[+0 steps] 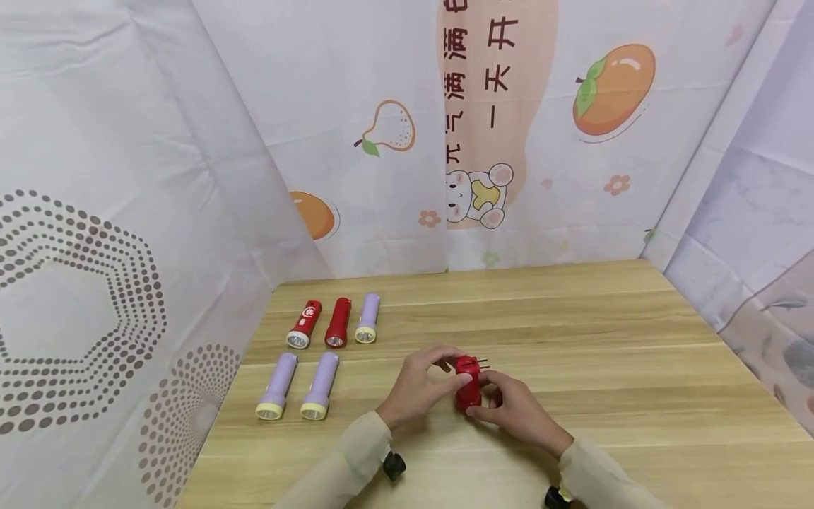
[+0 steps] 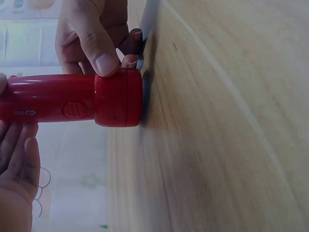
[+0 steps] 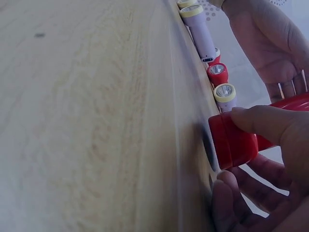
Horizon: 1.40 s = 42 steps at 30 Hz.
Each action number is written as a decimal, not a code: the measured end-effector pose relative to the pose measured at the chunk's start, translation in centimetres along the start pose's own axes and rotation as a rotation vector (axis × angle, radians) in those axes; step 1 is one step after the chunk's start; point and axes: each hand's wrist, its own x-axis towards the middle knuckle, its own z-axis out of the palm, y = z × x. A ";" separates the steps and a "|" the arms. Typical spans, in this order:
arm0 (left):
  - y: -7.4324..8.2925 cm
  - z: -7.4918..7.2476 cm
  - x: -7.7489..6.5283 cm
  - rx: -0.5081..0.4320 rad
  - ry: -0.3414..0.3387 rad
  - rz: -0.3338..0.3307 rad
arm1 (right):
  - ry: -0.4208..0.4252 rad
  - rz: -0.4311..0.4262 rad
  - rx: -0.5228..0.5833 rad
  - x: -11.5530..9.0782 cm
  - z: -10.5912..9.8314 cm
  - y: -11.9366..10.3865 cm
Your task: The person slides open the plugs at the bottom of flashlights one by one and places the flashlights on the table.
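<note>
A red flashlight stands upright between both hands, its wide head down close over the wooden table and two thin metal prongs sticking out at its upper end. My left hand grips the upper end between thumb and fingers. Lower down, my right hand pinches the head, with the thumb laid along its side. An oval ribbed switch shows on the body in the left wrist view.
To the left lie several flashlights: a red one with a white head, an all-red one, and lilac ones with yellow rims, such as the front-left flashlight. A printed curtain hangs behind the table.
</note>
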 end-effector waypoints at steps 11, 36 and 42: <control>2.0 -1.0 0.1 -0.112 0.070 -0.063 | -0.001 0.018 0.015 -0.2 0.2 -0.1; -1.5 0.5 0.9 -0.186 0.125 -0.226 | -0.001 0.103 0.046 -0.6 -0.6 -0.1; -1.7 0.7 1.3 -0.191 0.120 -0.232 | 0.000 0.118 0.071 -0.7 -0.8 0.0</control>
